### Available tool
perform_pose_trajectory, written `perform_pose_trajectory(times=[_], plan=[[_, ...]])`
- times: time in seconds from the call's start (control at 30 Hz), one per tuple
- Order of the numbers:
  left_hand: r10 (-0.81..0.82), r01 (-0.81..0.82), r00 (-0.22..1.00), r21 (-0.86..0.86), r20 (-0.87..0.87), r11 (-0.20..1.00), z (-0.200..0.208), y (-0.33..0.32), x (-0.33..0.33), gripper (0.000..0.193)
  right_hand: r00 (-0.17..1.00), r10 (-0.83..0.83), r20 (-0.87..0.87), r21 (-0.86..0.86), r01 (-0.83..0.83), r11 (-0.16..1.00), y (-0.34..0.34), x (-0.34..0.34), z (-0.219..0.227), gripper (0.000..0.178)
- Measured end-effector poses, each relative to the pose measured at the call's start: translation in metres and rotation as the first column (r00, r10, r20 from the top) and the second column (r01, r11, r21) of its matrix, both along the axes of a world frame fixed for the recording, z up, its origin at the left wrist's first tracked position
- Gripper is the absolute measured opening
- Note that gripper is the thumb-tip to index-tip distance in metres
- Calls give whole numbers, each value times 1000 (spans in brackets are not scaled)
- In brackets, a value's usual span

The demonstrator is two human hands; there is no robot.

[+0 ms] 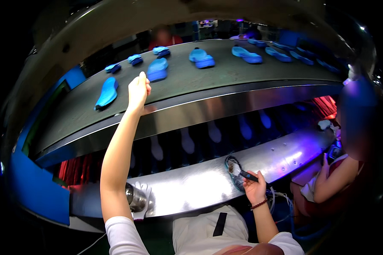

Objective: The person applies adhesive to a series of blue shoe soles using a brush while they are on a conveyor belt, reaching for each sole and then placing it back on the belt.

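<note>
My left hand is raised over the near edge of the upper conveyor belt, its fingers closed. Whatever they may hold is hidden. Just beyond its fingers is a blue shoe sole; whether they touch cannot be told. Another blue sole lies on the belt to the left. My right hand grips a brush by its dark handle. The brush's pale head lies against a dark, sole-shaped piece with a teal rim, on the shiny metal ledge.
More blue soles stand along the dark belt. Under it, a lower level carries several pale sole shapes. A metal cup with white cloth stands at the ledge's left. A co-worker's arm is close on the right.
</note>
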State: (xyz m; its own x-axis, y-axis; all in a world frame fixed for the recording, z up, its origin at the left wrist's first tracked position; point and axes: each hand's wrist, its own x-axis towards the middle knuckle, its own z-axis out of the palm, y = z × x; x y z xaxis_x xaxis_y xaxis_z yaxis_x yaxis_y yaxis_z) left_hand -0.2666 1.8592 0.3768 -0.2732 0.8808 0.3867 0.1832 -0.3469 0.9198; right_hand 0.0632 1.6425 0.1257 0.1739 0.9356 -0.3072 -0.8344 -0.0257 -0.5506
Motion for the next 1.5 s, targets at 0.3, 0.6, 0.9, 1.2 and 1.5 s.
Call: perform_pose_trajectory(times=[0.3,0.6,0.9,1.2,1.5], plan=[[497,-114,173,484,-850,868,-34,85,-18,48,997,38,70,69,-43,997,-13,9,1,37],[507,-367,-1,472,-862,801,-13,49,-2,35,996,85,26,223,-88,971,-13,0,1,25],[168,-80,980,567,-105,820,-34,-24,-29,29,994,104,-35,215,-94,972,-22,19,2,22],[-514,475,569,253,641,843,-149,-139,-11,52,998,50,34,155,-55,986,-21,25,13,21],[-175,753,489,-312,855,579,-256,-229,45,68,981,161,105,219,-181,959,-11,17,7,21]])
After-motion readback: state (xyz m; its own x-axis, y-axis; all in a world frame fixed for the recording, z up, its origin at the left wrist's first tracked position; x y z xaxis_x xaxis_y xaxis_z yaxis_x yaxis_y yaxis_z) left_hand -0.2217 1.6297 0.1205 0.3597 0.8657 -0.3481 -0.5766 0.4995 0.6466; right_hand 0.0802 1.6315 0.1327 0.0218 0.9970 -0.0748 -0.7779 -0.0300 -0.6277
